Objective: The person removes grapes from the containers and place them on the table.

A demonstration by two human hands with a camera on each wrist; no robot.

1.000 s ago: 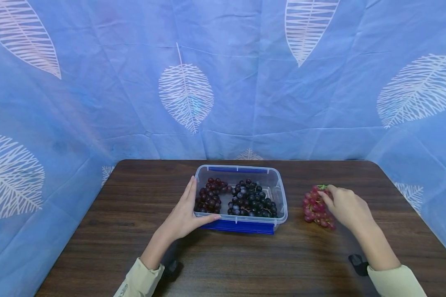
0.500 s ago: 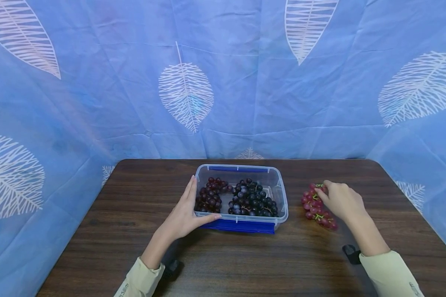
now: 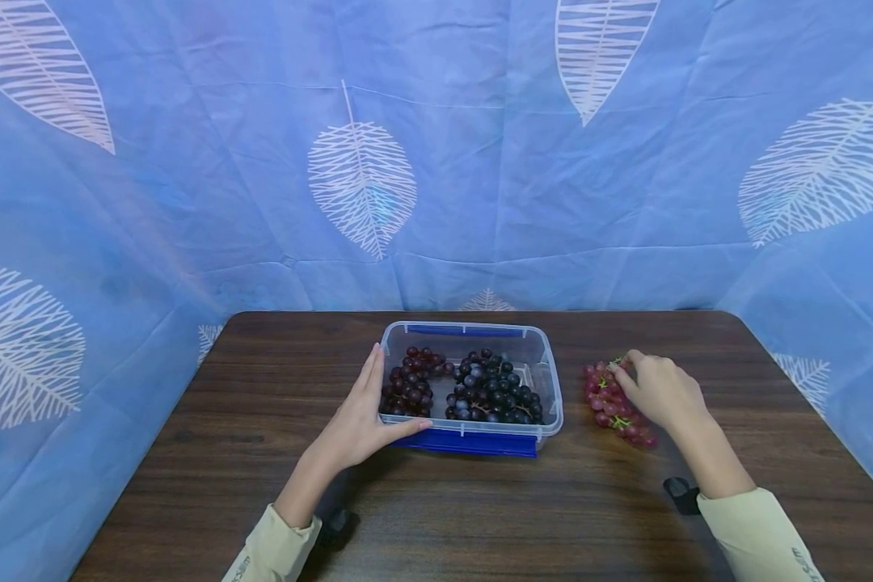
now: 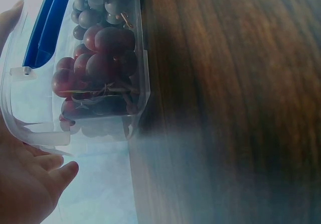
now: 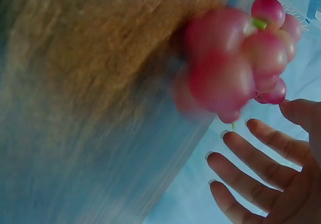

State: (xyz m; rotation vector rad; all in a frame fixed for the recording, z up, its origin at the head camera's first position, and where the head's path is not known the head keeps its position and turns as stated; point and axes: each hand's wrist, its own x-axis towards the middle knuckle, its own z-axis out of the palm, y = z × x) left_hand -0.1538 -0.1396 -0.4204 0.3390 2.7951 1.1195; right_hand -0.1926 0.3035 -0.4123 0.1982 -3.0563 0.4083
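A clear plastic container [image 3: 463, 428] with blue side clips stands on the table. Inside it lie a dark red bunch of grapes [image 3: 410, 388] on the left and a black bunch [image 3: 495, 392] on the right. My left hand [image 3: 360, 424] rests against the container's left front corner, fingers straight along the side, thumb over the front rim. To the right, my right hand [image 3: 665, 392] holds a bunch of pink-red grapes [image 3: 602, 396] by its upper, stem end. In the right wrist view, the thumb tip touches a grape [image 5: 273, 92] and the other fingers spread below.
Dark wood-grain table [image 3: 509, 517] under everything, its far edge against a blue curtain [image 3: 451, 186] with white leaf prints. Black straps with small devices sit at both wrists. Bare tabletop lies between the container and the pink-red bunch.
My right hand has shifted slightly left and farther from me, and the pink-red bunch has slid left with it. The left hand and container have stayed in place.
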